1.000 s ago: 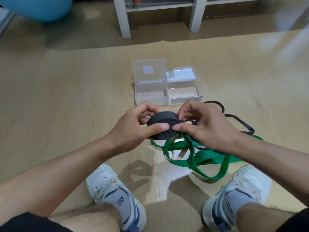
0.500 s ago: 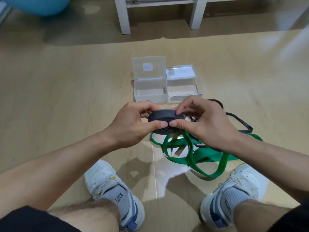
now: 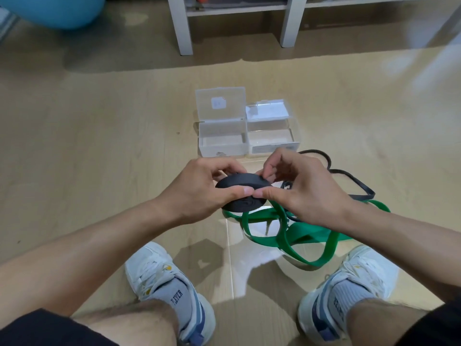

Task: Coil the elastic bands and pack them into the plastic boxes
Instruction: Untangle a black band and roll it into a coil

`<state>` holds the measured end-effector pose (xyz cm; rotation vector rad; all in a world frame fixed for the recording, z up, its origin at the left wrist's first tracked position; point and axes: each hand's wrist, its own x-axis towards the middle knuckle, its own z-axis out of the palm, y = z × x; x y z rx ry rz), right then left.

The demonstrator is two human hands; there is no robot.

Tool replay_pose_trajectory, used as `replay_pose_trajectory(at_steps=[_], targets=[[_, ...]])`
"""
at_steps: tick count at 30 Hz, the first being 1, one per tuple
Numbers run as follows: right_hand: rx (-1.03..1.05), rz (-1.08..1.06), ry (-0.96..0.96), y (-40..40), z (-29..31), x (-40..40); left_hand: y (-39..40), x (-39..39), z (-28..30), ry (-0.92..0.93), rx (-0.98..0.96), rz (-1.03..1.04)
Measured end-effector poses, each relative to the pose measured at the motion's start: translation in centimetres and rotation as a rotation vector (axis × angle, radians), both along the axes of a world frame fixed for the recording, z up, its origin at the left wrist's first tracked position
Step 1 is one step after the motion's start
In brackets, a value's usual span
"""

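- The black coil [image 3: 240,193] sits at the frame's centre, held above the floor [image 3: 99,146] between both hands.
- The left hand [image 3: 199,188] grips the coil from 9 o'clock: its thumb lies across the near edge, and its curled fingers wrap the far edge.
- The right hand [image 3: 306,188] pinches the coil from 3 o'clock; thumb and forefinger close on the coil's right rim, the thumb tip meeting the left thumb tip. Its other fingers are curled above the rim.
- The coil is tilted, its wound face turned towards the person and its outer wrap facing up.
- The uncoiled black tail [image 3: 349,178] trails from under the right hand towards 2 o'clock and loops on the floor.
- The green band [image 3: 309,236] lies loose on the floor just below the coil, spreading towards 4 o'clock, partly under the right wrist.
- Two clear boxes stand side by side at 12 o'clock from the coil, touching each other, both with lids open.
- The left box [image 3: 222,143] has its lid standing upright behind it; the right box [image 3: 272,141] has its lid tipped further back.
- Whether either box holds anything cannot be told.
- Two shoes [image 3: 159,270] flank the bottom of the frame at 7 and 5 o'clock.
- White shelf legs [image 3: 183,28] stand at 12 o'clock far back, and a blue ball [image 3: 52,11] fills the 11 o'clock corner.
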<state>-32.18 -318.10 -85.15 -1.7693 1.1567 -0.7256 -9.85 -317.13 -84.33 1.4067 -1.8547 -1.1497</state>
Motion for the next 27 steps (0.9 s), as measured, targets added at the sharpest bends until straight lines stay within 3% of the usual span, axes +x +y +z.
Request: replay_pose_trajectory(at_steps=[8,10,15,22,25,27], targets=[[-0.04,0.022,0.068,0.03,-0.13,0.32,-0.1,0.09,-0.56,0.021,0.097,-0.02],[0.006,0.018,0.063,-0.26,-0.03,0.23,-0.08,0.2,-0.61,0.098,0.167,0.02],[0.203,0.014,-0.13,-0.77,-0.32,-0.39,0.19,0.58,-0.83,0.268,0.283,0.115],[0.19,-0.083,-0.206,-0.67,-0.14,-0.46,0.37,0.4,-0.97,0.365,0.335,0.166],[0.173,-0.087,-0.185,-0.6,-0.12,-0.36,0.12,0.31,-0.86,0.313,0.324,0.135],[0.143,-0.036,-0.101,-0.41,-0.06,-0.15,-0.04,0.07,-0.72,0.175,0.254,0.054]])
